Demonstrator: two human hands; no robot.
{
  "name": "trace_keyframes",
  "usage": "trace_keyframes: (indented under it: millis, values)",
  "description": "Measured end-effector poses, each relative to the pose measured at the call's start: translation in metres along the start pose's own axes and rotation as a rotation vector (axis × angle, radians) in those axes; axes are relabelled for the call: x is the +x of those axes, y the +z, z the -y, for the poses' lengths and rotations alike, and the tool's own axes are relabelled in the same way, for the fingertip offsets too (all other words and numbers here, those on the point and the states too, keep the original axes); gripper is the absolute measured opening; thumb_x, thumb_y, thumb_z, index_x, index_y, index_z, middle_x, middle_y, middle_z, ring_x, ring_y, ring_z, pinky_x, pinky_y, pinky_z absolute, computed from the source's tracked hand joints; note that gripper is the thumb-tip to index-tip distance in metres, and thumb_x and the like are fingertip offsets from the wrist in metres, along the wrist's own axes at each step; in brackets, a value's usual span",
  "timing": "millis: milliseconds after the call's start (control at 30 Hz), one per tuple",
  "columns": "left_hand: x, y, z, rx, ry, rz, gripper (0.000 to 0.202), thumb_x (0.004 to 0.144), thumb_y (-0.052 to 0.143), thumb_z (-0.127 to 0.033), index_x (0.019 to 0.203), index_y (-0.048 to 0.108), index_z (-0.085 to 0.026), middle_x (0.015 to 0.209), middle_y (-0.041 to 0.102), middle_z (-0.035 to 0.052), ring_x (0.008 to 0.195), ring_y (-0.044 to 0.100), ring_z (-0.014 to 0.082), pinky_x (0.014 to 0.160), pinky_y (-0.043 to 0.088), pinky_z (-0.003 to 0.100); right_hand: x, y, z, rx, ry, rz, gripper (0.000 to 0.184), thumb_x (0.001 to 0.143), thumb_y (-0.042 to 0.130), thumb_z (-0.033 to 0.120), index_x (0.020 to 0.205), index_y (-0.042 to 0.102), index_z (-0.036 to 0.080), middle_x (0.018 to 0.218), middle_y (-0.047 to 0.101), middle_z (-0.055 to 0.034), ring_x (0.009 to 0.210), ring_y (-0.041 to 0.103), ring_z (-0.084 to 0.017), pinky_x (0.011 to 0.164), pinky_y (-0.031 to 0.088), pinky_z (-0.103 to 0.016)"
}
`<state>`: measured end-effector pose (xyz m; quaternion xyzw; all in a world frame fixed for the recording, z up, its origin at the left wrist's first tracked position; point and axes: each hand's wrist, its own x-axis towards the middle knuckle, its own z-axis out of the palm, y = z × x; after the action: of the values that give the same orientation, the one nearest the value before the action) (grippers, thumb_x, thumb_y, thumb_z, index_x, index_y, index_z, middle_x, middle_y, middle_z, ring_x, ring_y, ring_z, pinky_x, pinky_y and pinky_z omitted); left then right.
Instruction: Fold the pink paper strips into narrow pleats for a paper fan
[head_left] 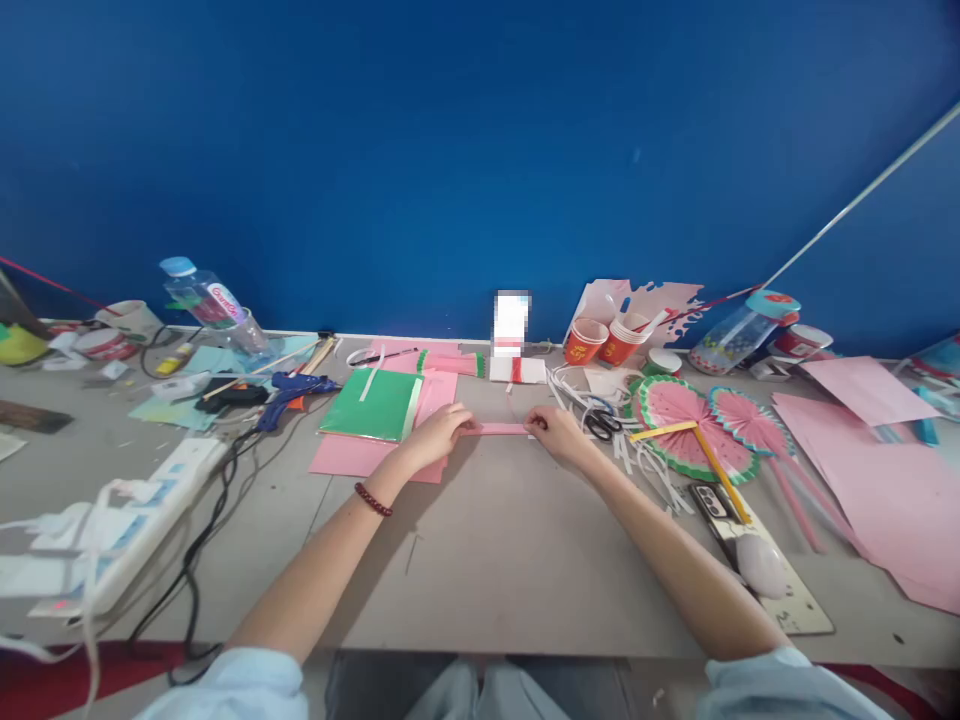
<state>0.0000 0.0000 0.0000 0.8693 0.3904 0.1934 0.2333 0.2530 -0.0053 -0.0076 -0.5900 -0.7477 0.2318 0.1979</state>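
Observation:
A narrow folded pink paper strip (499, 429) stretches sideways between my hands, just above or on the grey table. My left hand (448, 432) pinches its left end, and my right hand (553, 430) pinches the right end. Beside my left hand lies a green sheet pack (373, 404) on top of pink paper (349, 455). Black-handled scissors (601, 424) rest close to my right hand among white paper strips (651, 470). Beyond the strip lies a pleated pink paper piece with green edges (451, 364).
Watermelon-patterned paper fans (697, 425) and pink sheets (874, 475) lie on the right. Red paper cups (586, 342) stand by the blue wall (480, 160). On the left are a blue glue gun (289, 395), a white power strip (150, 525) with black cables (196, 550), and a plastic bottle (206, 300).

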Motion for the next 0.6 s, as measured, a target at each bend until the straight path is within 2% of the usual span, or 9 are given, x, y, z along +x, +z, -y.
trace_keyframes:
  millis: [233,367,467,600]
  values:
    - [-0.004,0.009,-0.014,0.345,0.055,-0.006,0.037,0.073,0.042,0.01,0.093,0.055,-0.019,0.092,0.055,0.0061,0.092,0.05,0.0216,0.08,0.042,0.034,-0.005,0.005,0.005,-0.076,-0.092,-0.045,0.014,0.079,0.05,0.009,0.08,0.063,0.014,0.082,0.059,-0.0066,0.079,0.053,-0.016,0.072,0.037,-0.024]
    - [-0.005,0.014,-0.027,0.488,0.05,0.013,0.025,0.08,0.046,0.003,0.093,0.056,-0.017,0.089,0.055,0.0064,0.085,0.052,0.0209,0.076,0.043,0.032,-0.014,0.01,0.018,-0.362,-0.184,-0.097,0.023,0.084,0.044,0.006,0.091,0.063,0.018,0.092,0.059,-0.0087,0.088,0.051,-0.019,0.077,0.036,-0.028]
    - [-0.006,0.02,-0.033,0.579,0.041,0.003,0.02,0.084,0.045,-0.001,0.091,0.057,-0.015,0.087,0.055,0.0064,0.082,0.052,0.0202,0.074,0.043,0.032,-0.022,0.012,0.031,-0.603,-0.242,-0.071,0.019,0.086,0.046,0.009,0.092,0.062,0.018,0.096,0.06,-0.0095,0.088,0.051,-0.021,0.076,0.035,-0.03]
    - [-0.01,0.032,-0.037,0.691,0.03,-0.007,0.02,0.082,0.046,0.001,0.091,0.059,-0.011,0.092,0.057,0.0098,0.086,0.052,0.0221,0.075,0.044,0.033,-0.032,0.015,0.046,-0.75,-0.249,-0.028,0.015,0.086,0.047,0.01,0.091,0.061,0.015,0.093,0.06,-0.0116,0.086,0.053,-0.022,0.074,0.037,-0.032]
